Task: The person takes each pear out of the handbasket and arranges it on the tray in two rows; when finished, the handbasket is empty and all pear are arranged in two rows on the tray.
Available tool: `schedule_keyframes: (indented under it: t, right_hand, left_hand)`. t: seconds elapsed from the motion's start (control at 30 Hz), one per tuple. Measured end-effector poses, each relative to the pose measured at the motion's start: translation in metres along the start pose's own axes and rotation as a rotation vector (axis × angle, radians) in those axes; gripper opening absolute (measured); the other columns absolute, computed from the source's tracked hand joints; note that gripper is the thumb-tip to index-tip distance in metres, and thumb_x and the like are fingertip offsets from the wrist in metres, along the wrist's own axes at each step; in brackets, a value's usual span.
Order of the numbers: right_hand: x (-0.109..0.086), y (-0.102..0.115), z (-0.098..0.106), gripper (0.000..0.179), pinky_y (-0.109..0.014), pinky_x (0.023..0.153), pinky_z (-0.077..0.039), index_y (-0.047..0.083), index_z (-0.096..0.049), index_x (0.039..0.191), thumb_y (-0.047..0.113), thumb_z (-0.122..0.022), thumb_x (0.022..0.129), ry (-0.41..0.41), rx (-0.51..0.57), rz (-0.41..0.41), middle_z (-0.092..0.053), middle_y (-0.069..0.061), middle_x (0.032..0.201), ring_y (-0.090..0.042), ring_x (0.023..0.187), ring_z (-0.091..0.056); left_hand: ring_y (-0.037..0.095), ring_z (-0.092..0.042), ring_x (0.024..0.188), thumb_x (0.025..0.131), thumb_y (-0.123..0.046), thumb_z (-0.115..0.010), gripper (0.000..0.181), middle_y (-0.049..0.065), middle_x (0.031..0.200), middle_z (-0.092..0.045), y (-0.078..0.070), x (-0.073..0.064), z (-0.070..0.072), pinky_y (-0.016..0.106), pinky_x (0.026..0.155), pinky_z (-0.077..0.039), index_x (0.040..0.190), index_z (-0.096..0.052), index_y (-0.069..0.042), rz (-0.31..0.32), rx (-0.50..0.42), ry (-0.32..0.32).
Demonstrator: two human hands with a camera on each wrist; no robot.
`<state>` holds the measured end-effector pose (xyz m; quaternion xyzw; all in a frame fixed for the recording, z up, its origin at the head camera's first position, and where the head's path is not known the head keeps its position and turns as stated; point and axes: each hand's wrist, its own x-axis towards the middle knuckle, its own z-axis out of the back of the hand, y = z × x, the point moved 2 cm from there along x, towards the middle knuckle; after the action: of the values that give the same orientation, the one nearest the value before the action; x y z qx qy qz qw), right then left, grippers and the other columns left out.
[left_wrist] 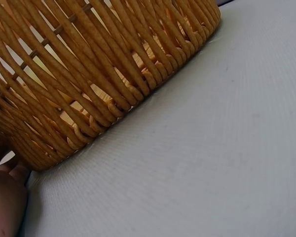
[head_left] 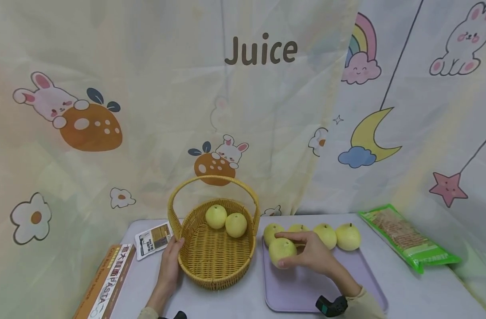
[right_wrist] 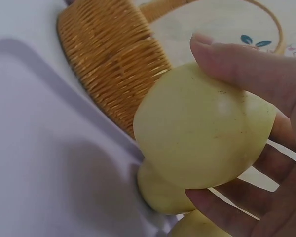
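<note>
My right hand [head_left: 312, 254] grips a round yellow-green pear [head_left: 282, 253] between thumb and fingers, above the lilac tray [head_left: 291, 297]. In the right wrist view the held pear [right_wrist: 204, 128] appears raised off the tray, with fingers around its side. Several more pears [head_left: 348, 236] line the tray's far edge, one partly behind the held pear. A wicker basket [head_left: 217, 261] with a tall handle stands left of the tray; two pears [head_left: 226, 220] lie in its far part. My left hand [head_left: 170, 265] holds the basket's left side; its fingers are only partly visible in the left wrist view.
A green-edged food packet [head_left: 410, 239] lies right of the tray. Left of the basket are a printed card or packet [head_left: 153, 239] and a pasta box [head_left: 105, 283]. A printed curtain [head_left: 147, 110] hangs behind the white table [left_wrist: 197, 148].
</note>
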<state>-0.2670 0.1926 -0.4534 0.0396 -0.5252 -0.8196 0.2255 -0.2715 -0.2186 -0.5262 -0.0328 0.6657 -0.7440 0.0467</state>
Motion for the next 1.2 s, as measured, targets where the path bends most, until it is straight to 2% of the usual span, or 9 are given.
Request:
schedule_keyframes:
  t: [0.23, 0.47, 0.6, 0.7, 0.83, 0.9, 0.97, 1.13, 1.2]
  right_hand:
    - [0.002, 0.0, -0.007, 0.067, -0.03, 0.084, -0.063, 0.019, -0.074, 0.136, 0.028, -0.098, 0.074, -0.02, -0.02, -0.04, -0.071, -0.011, 0.138, -0.012, 0.104, -0.069]
    - [-0.001, -0.005, -0.013, 0.066, -0.024, 0.093, -0.055, 0.023, -0.078, 0.13, 0.034, -0.101, 0.069, -0.049, -0.098, -0.04, -0.078, 0.002, 0.124, -0.011, 0.105, -0.067]
    - [-0.002, -0.008, -0.017, 0.069, -0.02, 0.077, -0.053, 0.024, -0.078, 0.129, 0.038, -0.102, 0.066, -0.04, -0.156, -0.04, -0.078, 0.006, 0.11, -0.011, 0.09, -0.062]
    - [-0.002, -0.01, -0.021, 0.072, -0.021, 0.073, -0.051, 0.023, -0.078, 0.13, 0.041, -0.102, 0.064, -0.012, -0.184, -0.05, -0.078, 0.005, 0.115, -0.01, 0.088, -0.059]
    - [-0.003, -0.013, -0.024, 0.074, -0.024, 0.087, -0.053, 0.023, -0.077, 0.131, 0.042, -0.102, 0.064, 0.021, -0.213, -0.062, -0.076, 0.004, 0.132, -0.007, 0.103, -0.061]
    - [-0.003, -0.013, -0.025, 0.075, -0.025, 0.089, -0.053, 0.022, -0.077, 0.131, 0.041, -0.103, 0.063, 0.026, -0.225, -0.059, -0.075, 0.003, 0.134, -0.006, 0.105, -0.061]
    - [-0.004, -0.013, -0.025, 0.076, -0.023, 0.083, -0.053, 0.021, -0.077, 0.132, 0.042, -0.103, 0.063, 0.025, -0.231, -0.053, -0.075, 0.001, 0.134, -0.006, 0.1, -0.06]
    - [-0.003, -0.014, -0.026, 0.079, -0.02, 0.06, -0.05, 0.018, -0.075, 0.134, 0.042, -0.102, 0.064, 0.025, -0.23, -0.014, -0.077, 0.001, 0.126, -0.004, 0.069, -0.052]
    - [-0.002, -0.015, -0.027, 0.079, -0.021, 0.058, -0.051, 0.018, -0.074, 0.135, 0.041, -0.102, 0.065, 0.022, -0.238, 0.006, -0.076, 0.002, 0.126, -0.004, 0.069, -0.053]
  left_hand:
    - [0.035, -0.007, 0.167, 0.115, -0.045, -0.032, 0.068, 0.011, 0.18, -0.012, -0.004, -0.001, 0.001, 0.058, 0.135, -0.004, 0.172, -0.011, -0.014, -0.011, -0.001, -0.008]
    - [0.037, -0.004, 0.166, 0.115, -0.046, -0.031, 0.069, 0.012, 0.18, -0.009, -0.002, 0.0, 0.001, 0.061, 0.134, -0.003, 0.172, -0.008, -0.013, 0.01, -0.008, 0.003]
    - [0.038, -0.004, 0.166, 0.115, -0.046, -0.031, 0.07, 0.013, 0.18, -0.009, 0.0, 0.0, 0.001, 0.061, 0.134, -0.003, 0.172, -0.008, -0.013, 0.013, -0.008, 0.001]
    - [0.037, -0.004, 0.166, 0.115, -0.046, -0.032, 0.07, 0.013, 0.18, -0.01, 0.0, 0.0, 0.001, 0.06, 0.134, -0.002, 0.172, -0.009, -0.013, 0.013, -0.011, 0.0]
    - [0.037, -0.004, 0.166, 0.115, -0.046, -0.032, 0.071, 0.013, 0.179, -0.01, 0.0, 0.001, 0.001, 0.06, 0.135, -0.002, 0.172, -0.009, -0.012, 0.009, -0.021, 0.005]
    - [0.036, -0.004, 0.167, 0.115, -0.046, -0.032, 0.071, 0.013, 0.18, -0.01, 0.0, 0.001, 0.0, 0.06, 0.135, -0.002, 0.172, -0.009, -0.012, 0.007, -0.023, 0.008]
    - [0.035, -0.004, 0.167, 0.115, -0.046, -0.033, 0.07, 0.011, 0.18, -0.01, 0.0, 0.0, 0.0, 0.059, 0.135, -0.002, 0.172, -0.009, -0.012, 0.006, -0.021, 0.006]
    - [0.034, -0.004, 0.167, 0.115, -0.046, -0.033, 0.07, 0.011, 0.18, -0.01, 0.0, 0.0, 0.0, 0.059, 0.135, -0.001, 0.172, -0.009, -0.013, 0.001, -0.018, 0.003]
    - [0.035, -0.003, 0.167, 0.115, -0.046, -0.032, 0.07, 0.011, 0.18, -0.009, 0.0, 0.0, 0.0, 0.06, 0.135, -0.001, 0.172, -0.009, -0.012, 0.001, -0.017, 0.005]
